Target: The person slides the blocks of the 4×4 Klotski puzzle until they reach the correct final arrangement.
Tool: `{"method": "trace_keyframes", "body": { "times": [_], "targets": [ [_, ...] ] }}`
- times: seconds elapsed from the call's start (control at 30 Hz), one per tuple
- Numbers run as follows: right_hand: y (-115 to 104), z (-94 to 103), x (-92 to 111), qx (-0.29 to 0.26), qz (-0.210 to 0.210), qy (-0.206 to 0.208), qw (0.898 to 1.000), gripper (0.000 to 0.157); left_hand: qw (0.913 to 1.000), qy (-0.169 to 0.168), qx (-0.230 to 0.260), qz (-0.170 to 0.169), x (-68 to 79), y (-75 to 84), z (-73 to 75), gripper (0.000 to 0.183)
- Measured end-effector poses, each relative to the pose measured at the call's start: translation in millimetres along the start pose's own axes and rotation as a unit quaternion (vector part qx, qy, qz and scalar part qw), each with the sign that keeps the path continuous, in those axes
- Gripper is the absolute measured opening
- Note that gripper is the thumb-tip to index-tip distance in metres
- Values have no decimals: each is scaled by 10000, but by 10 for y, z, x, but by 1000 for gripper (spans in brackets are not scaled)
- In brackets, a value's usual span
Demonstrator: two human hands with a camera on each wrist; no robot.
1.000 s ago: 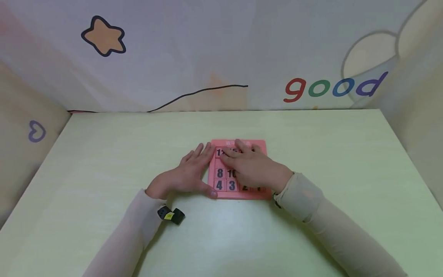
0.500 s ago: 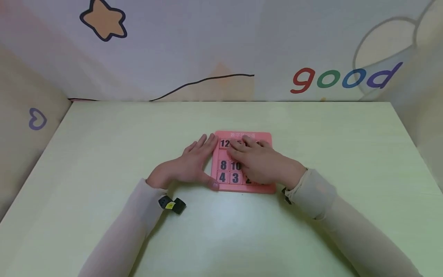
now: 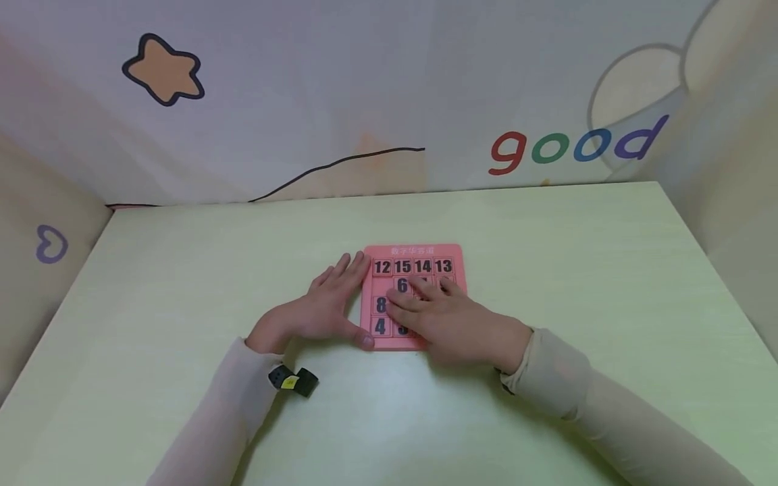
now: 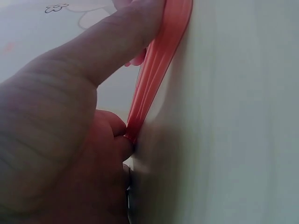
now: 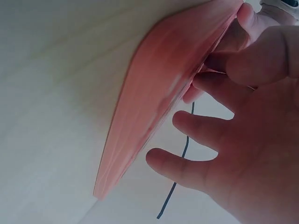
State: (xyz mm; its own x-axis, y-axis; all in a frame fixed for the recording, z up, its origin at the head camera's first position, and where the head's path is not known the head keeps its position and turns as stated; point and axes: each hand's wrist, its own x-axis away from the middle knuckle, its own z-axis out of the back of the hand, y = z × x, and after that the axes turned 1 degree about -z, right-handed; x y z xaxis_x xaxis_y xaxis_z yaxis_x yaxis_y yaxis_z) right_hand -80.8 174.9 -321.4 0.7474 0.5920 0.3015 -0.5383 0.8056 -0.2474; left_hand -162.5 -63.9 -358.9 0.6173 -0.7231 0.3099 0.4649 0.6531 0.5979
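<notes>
A pink number sliding puzzle [image 3: 413, 250] lies flat on the table, its top row reading 12, 15, 14, 13. My left hand [image 3: 319, 310] braces its left side, with straight fingers at the upper left and the thumb by the near left corner. In the left wrist view that thumb [image 4: 112, 39] overlaps the puzzle's edge. Spread over the tiles, my right hand [image 3: 458, 327] touches them with extended fingers and hides much of the lower rows. A 6 tile [image 3: 402, 285] shows beside a vacant slot at the second row's left end.
The pale green table [image 3: 182, 270] reaches back to a printed cloth backdrop [image 3: 292, 88] with a star and the word "good". A black band device [image 3: 294, 381] is strapped at the left wrist.
My right hand has drawn back toward the near side over the puzzle, uncovering the whole top row and the 6 tile. The left hand stays at the left edge; the head view has shifted.
</notes>
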Motion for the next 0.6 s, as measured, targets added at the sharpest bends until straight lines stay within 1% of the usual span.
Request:
{"method": "trace_keyframes", "body": {
  "times": [0.2, 0.37, 0.5, 0.6],
  "targets": [
    [-49, 7, -18, -17, 8, 45, 10000, 59, 9999, 1, -113, -103, -11, -15, 3, 131],
    [-55, 23, -18, 129, -75, 166, 9998, 57, 9998, -30, -131, -173, -51, 4, 23, 129],
    [-58, 41, -105, 247, -173, 188, 9994, 60, 9999, -66, -105, -98, -30, -8, 25, 128],
    [-52, 60, -195, 239, -299, 109, 9992, 61, 9999, -66, -98, -39, 2, -36, 20, 128]
  ]
}}
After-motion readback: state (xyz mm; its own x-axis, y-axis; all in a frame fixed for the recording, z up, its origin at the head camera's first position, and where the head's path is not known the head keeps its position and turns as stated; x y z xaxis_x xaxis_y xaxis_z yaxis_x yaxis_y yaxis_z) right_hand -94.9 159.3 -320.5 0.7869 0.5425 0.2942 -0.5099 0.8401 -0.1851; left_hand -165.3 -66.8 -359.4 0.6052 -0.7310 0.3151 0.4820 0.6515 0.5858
